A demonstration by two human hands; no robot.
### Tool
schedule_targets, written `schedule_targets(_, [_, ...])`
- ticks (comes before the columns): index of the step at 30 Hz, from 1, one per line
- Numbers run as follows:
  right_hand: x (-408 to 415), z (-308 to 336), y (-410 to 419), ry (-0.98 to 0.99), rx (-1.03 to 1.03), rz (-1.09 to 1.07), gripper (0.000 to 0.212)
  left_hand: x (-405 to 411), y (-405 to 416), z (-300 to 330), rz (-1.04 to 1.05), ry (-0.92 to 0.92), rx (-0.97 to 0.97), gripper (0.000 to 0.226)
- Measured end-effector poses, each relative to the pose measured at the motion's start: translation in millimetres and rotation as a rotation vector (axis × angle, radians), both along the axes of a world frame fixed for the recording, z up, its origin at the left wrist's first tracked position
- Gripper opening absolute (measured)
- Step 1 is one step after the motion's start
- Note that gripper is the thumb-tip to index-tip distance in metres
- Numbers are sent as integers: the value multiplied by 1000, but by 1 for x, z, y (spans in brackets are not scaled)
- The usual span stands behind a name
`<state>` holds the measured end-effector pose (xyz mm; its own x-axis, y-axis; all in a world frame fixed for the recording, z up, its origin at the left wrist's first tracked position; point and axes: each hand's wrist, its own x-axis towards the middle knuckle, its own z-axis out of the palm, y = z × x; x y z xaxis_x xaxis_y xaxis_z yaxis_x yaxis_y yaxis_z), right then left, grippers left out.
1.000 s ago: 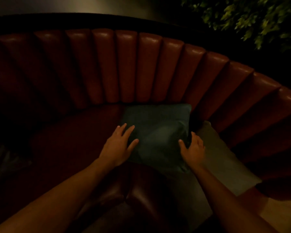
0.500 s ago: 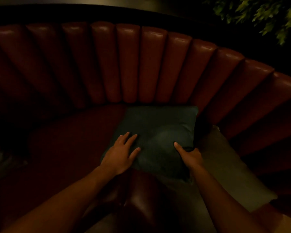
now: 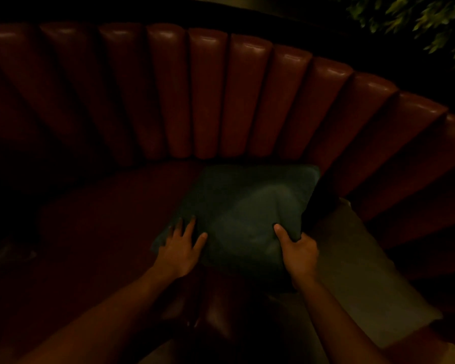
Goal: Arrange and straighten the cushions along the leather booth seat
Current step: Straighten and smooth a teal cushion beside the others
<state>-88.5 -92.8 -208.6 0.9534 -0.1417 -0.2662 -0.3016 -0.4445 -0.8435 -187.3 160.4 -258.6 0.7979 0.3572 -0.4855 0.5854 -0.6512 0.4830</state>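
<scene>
A dark teal cushion lies flat on the red leather booth seat, its far edge near the ribbed backrest. My left hand rests flat on the cushion's near left corner, fingers spread. My right hand grips the cushion's near right edge, thumb on top and fingers tucked under. A pale grey-green cushion lies to the right, partly under the teal one's right side. The scene is very dim.
The curved backrest wraps around the seat from left to right. Green foliage hangs at the top right behind the booth. A rounded leather edge rises between my forearms. Something dim lies at the far left.
My right hand went from lying beside the teal cushion to gripping its near right edge. The left hand slid slightly toward the cushion's left corner. The cushion shifted a little.
</scene>
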Motion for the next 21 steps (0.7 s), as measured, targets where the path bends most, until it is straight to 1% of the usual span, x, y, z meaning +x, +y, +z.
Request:
schedule_targets(2, [-3,0,-5,0,60,-25,23,3,13,-11,110,7,-39,89])
schedule_targets(4, [-8,2,-12,6,113,-36,15,4,21,-17,184,35,-100,86])
schedule_targets(7, [-13,2,-25,24,185,-39,14,3,22,-15,225,31,-194,80])
schedule_targets(10, [-18,-3,-40,64,216,-42,13,4,24,-16,248,58,-231,82])
schedule_targets(14, [-22,-11,-54,88,196,-34,15,13,31,-23,318,62,-314,82])
schedule_targets(18, [-19,-19,-55,97,81,7,30,23,42,-35,433,58,-412,85])
schedule_targets(21, [-10,-22,-50,83,59,10,42,40,51,-45,496,8,-473,89])
